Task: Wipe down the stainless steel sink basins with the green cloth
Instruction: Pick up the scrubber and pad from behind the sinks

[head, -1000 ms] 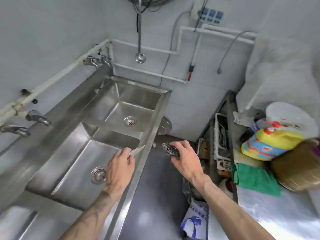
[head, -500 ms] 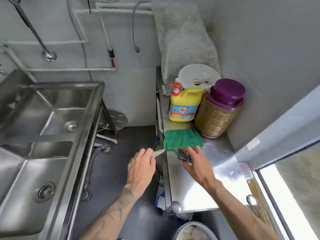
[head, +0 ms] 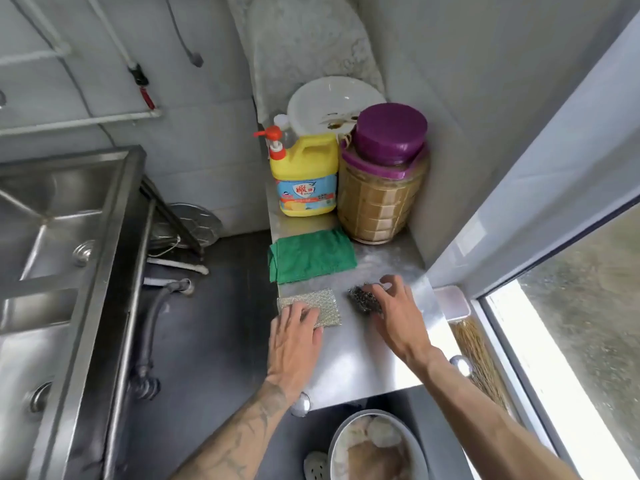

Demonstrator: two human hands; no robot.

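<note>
The green cloth (head: 311, 258) lies folded flat on the steel side table (head: 363, 362), in front of the bottles. Nearer to me, my left hand (head: 294, 341) rests flat, fingers straight, on a silvery scouring pad (head: 318, 301) that lies on the table. To the right, my right hand (head: 394, 317) has its fingers curled over a dark steel wool ball (head: 362, 299) that sits on the table top. Both hands are a short way in front of the cloth and do not touch it. The stainless steel sink basins (head: 52, 216) are far to the left.
A yellow detergent bottle (head: 306, 174), a purple-lidded jar (head: 384, 178) and a white basin (head: 332, 102) stand at the back of the table. A dark floor gap with drain pipes (head: 152, 320) separates sink and table. A bowl (head: 374, 448) sits below; a window frame runs along the right.
I have turned from the sink to the side table. Both hands moved over the table and lowered the scouring pad and the steel wool onto its surface.
</note>
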